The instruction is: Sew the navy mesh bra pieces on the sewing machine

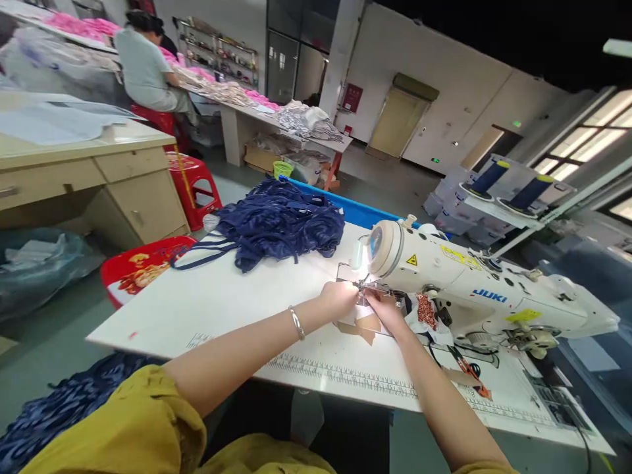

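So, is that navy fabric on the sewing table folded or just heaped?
Heaped: the navy fabric lies rumpled and tangled on the sewing table, with no neat fold showing.

Whatever the left hand (pixel 340 300) and right hand (pixel 387 312) hold at the sewing machine (pixel 444 273) is too small to tell. Near left, navy fabric (pixel 64 403) is cut off by the edge.

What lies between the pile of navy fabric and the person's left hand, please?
In the head view, a stretch of white tabletop lies between the pile of navy fabric and the left hand.
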{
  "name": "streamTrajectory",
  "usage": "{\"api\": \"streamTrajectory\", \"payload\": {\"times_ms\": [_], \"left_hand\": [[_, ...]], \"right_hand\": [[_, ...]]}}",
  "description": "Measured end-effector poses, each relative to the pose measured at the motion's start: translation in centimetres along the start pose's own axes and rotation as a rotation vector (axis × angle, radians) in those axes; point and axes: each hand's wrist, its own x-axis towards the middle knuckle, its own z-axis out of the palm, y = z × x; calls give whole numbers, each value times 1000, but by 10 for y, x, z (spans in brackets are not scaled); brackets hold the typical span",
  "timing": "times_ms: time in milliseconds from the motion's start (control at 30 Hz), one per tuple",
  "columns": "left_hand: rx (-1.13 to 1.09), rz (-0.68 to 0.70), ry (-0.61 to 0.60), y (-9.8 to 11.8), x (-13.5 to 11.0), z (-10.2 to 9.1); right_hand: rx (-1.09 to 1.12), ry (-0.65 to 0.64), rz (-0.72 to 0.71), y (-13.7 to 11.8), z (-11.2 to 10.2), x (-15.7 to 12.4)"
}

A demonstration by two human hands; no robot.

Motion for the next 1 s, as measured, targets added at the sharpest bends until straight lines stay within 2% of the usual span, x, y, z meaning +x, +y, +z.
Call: {"api": "streamTrajectory", "payload": {"times_ms": [100, 267, 333, 433, 567, 667, 900, 1000], "left_hand": [[-56, 43, 36, -4, 11, 11], [-199, 85, 44, -25, 14, 23], [-279, 67, 87, -28, 12, 26], [-353, 94, 119, -20, 7, 30], [-475, 100, 51, -9, 1, 35], [-588, 54, 16, -9, 1, 36], [-710, 28, 38, -13, 3, 37], [-807, -21, -5, -14, 4, 39]], "right_hand": [[212, -42, 54, 3, -8, -1], [471, -181, 163, 7, -13, -2], [489, -237, 164, 9, -9, -2], [495, -321, 167, 14, 1, -6], [541, -396, 213, 14, 8, -11], [551, -415, 246, 9, 5, -13], [518, -405, 213, 3, 2, -14], [448, -349, 203, -2, 3, -14]]}}
